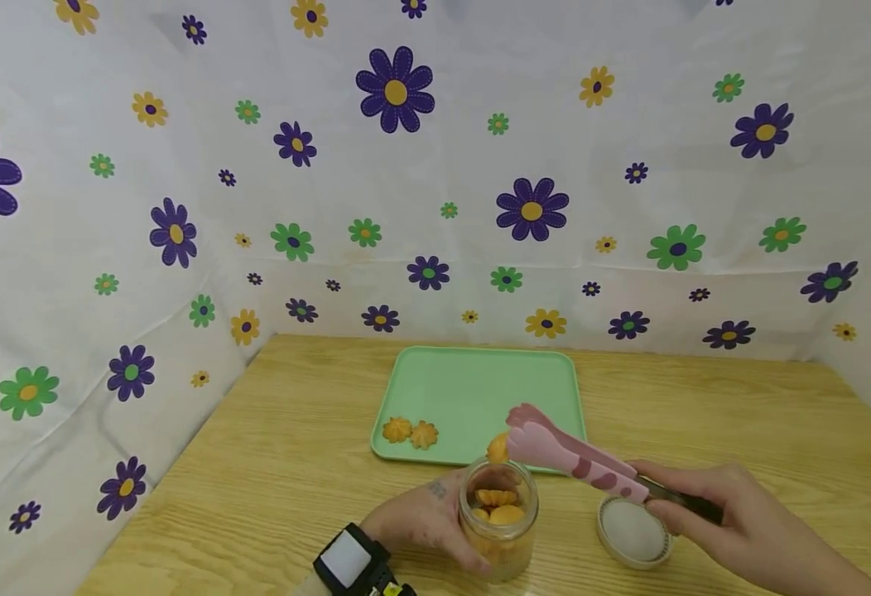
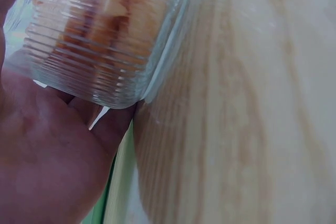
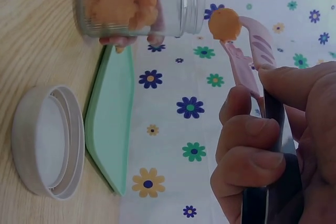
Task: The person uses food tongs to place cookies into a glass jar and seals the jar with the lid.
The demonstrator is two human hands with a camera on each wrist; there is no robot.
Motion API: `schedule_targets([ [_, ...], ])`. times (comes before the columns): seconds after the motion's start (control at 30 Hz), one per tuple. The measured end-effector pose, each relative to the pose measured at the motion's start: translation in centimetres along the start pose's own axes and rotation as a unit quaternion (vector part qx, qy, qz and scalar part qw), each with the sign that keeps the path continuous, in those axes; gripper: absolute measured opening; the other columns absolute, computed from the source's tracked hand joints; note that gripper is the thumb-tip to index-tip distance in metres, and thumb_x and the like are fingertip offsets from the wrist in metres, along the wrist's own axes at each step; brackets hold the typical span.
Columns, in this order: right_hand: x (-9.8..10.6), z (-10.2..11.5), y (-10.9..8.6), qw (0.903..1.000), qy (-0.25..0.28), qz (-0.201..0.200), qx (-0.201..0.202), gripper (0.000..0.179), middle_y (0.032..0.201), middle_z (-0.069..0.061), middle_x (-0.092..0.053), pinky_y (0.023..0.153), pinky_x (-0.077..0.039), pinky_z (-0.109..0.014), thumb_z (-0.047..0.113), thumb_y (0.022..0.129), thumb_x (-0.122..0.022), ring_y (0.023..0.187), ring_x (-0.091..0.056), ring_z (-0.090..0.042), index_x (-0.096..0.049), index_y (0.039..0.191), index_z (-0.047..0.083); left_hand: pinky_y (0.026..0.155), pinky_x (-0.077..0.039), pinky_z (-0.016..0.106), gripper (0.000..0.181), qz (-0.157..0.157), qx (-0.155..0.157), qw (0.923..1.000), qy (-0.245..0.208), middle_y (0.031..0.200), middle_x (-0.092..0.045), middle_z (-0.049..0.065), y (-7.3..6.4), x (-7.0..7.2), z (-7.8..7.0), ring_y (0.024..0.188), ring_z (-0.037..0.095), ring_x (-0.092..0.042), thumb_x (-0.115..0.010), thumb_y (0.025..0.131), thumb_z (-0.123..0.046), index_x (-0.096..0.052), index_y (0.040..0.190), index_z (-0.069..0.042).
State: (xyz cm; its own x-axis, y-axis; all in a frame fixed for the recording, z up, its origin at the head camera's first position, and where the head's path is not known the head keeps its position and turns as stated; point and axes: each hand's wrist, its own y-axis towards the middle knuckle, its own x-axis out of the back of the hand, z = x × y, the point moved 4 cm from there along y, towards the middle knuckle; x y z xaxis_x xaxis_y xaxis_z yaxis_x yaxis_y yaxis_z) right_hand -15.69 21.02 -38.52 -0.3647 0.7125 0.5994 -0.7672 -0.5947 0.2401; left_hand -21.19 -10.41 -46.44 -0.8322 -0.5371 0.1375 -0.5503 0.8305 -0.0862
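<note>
My left hand [image 1: 431, 517] grips a clear ribbed glass jar [image 1: 506, 550] that stands on the table, fingers round its far side and thumb at the front. Several golden cookies [image 2: 113, 22] lie inside the jar. In my right hand [image 1: 729, 505] is a pair of tongs [image 1: 584, 459] with pink paw-shaped tips and dark handles. The tips pinch one cookie [image 3: 226, 23], which hangs just outside and above the jar's mouth. Two flower-shaped cookies [image 1: 411, 432] lie side by side at the tray's near left corner.
A pale green tray [image 1: 480, 372] lies behind the jar on the wooden table [image 1: 294, 439]. To the jar's right, beneath the tongs, sits a round whitish lid [image 1: 634, 534]. White cloth [image 1: 458, 157] printed with flowers hangs round the back and sides.
</note>
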Motion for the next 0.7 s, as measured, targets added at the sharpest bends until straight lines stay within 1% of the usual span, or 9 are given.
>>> schedule_targets([
  [0.1,-0.5,0.2,-0.6,0.9999,-0.007,0.01,0.012,0.041,0.076,0.018,-0.053,0.047,-0.042,-0.018,-0.002,0.1,-0.059,0.06,-0.044,0.005,-0.055,0.141,-0.008,0.116,-0.031,0.022,0.084,0.005,0.011,0.9999,-0.008,0.147,-0.054,-0.006,0.0,-0.1,0.0,0.138,0.009,-0.046,-0.084,0.078,-0.001,-0.044,0.149,-0.021],
  [0.17,-0.8,0.5,-0.8,0.9994,-0.008,0.014,0.031,0.042,0.066,0.008,-0.038,0.043,-0.037,-0.018,-0.003,0.099,-0.059,0.054,-0.033,0.009,-0.056,0.142,-0.005,0.116,-0.033,0.022,0.085,0.01,0.012,0.9998,-0.011,0.147,-0.055,-0.005,-0.1,-0.1,0.0,0.137,0.01,-0.048,-0.083,0.079,-0.001,-0.043,0.15,-0.02],
  [0.23,-1.1,0.8,-0.8,0.9989,-0.011,0.015,0.042,0.043,0.067,0.011,-0.044,0.044,-0.038,-0.017,-0.003,0.099,-0.06,0.057,-0.032,0.011,-0.057,0.142,-0.003,0.116,-0.034,0.022,0.085,0.015,0.013,0.9997,-0.014,0.146,-0.055,-0.006,-0.1,0.0,0.1,0.136,0.011,-0.05,-0.083,0.079,-0.002,-0.042,0.15,-0.022],
  [0.37,-1.6,1.1,-0.4,0.9981,-0.016,0.032,0.05,0.042,0.067,0.014,-0.046,0.047,-0.04,-0.016,-0.001,0.1,-0.059,0.059,-0.033,0.012,-0.056,0.142,-0.003,0.115,-0.036,0.023,0.083,0.018,0.009,0.9997,-0.016,0.144,-0.056,-0.006,-0.2,0.0,0.1,0.135,0.012,-0.051,-0.083,0.079,-0.002,-0.042,0.149,-0.024],
  [0.43,-1.8,1.1,-0.3,0.9982,-0.02,0.042,0.039,0.042,0.065,0.013,-0.047,0.047,-0.04,-0.016,0.001,0.101,-0.059,0.057,-0.033,0.012,-0.056,0.142,-0.004,0.114,-0.036,0.023,0.084,0.019,0.007,0.9997,-0.013,0.143,-0.056,-0.007,-0.3,0.0,0.1,0.135,0.012,-0.051,-0.083,0.08,-0.003,-0.041,0.15,-0.025],
  [0.5,-2.0,1.0,-0.1,0.9981,-0.026,0.051,0.022,0.042,0.063,0.013,-0.041,0.046,-0.039,-0.016,0.004,0.102,-0.058,0.055,-0.032,0.011,-0.055,0.143,-0.004,0.114,-0.036,0.023,0.086,0.02,0.006,0.9997,-0.01,0.143,-0.055,-0.007,-0.3,0.0,0.1,0.135,0.012,-0.051,-0.083,0.079,-0.004,-0.04,0.15,-0.027],
  [0.6,-2.1,1.0,0.1,0.9978,-0.03,0.059,-0.003,0.041,0.066,0.017,-0.041,0.046,-0.038,-0.017,0.007,0.103,-0.058,0.055,-0.034,0.009,-0.055,0.142,-0.005,0.114,-0.036,0.022,0.089,0.022,0.005,0.9997,-0.005,0.145,-0.055,-0.008,-0.3,0.0,0.1,0.136,0.011,-0.05,-0.083,0.08,-0.005,-0.038,0.152,-0.028],
  [0.63,-2.2,0.9,0.1,0.9976,-0.03,0.062,-0.005,0.041,0.067,0.017,-0.04,0.047,-0.038,-0.017,0.007,0.103,-0.058,0.055,-0.034,0.009,-0.055,0.143,-0.005,0.114,-0.036,0.022,0.091,0.022,0.005,0.9997,-0.003,0.145,-0.054,-0.008,-0.3,0.0,0.1,0.136,0.011,-0.05,-0.084,0.08,-0.006,-0.036,0.153,-0.029],
  [0.7,-2.2,1.0,0.3,0.9975,-0.037,0.059,0.014,0.041,0.065,0.016,-0.04,0.048,-0.038,-0.016,0.005,0.102,-0.059,0.056,-0.035,0.01,-0.055,0.142,-0.005,0.114,-0.036,0.022,0.092,0.022,0.004,0.9998,0.001,0.146,-0.054,-0.008,-0.3,0.1,0.1,0.136,0.011,-0.05,-0.084,0.08,-0.008,-0.034,0.154,-0.03],
])
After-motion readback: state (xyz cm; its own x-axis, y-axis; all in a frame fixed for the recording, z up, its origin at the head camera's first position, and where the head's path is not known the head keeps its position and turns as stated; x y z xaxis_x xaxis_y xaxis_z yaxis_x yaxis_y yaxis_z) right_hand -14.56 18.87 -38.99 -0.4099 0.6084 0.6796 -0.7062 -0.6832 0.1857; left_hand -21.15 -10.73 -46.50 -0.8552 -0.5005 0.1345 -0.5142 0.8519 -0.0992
